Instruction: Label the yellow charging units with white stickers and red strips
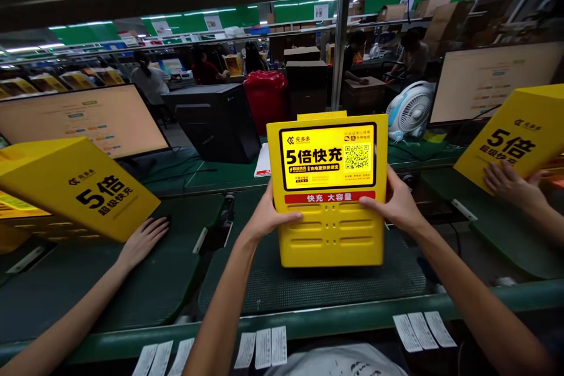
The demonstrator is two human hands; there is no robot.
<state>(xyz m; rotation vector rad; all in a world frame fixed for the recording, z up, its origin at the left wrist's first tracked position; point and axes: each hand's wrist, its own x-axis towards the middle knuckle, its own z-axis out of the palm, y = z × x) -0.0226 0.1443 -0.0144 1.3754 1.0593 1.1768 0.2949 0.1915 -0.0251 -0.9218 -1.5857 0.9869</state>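
A yellow power bank rental cabinet (331, 252) faces me in the middle of the head view, its lit screen (328, 156) showing large black characters and a QR code. Several slots in its lower front look shut or unfilled; I cannot tell which. My left hand (268, 214) grips its left side, thumb laid across the front. On the opposite side my right hand (396, 202) holds it the same way, thumb beside the red strip (329, 197). The cabinet stands roughly upright over a dark green textured mat (317, 294). Its back is hidden.
Co-workers' hands touch yellow cabinets at left (118, 200) and right (506, 135). Beyond stand a black computer case (215, 123), monitors (83, 117) and a white-blue fan (412, 110). Paper labels (263, 348) hang along the green front rail (352, 304).
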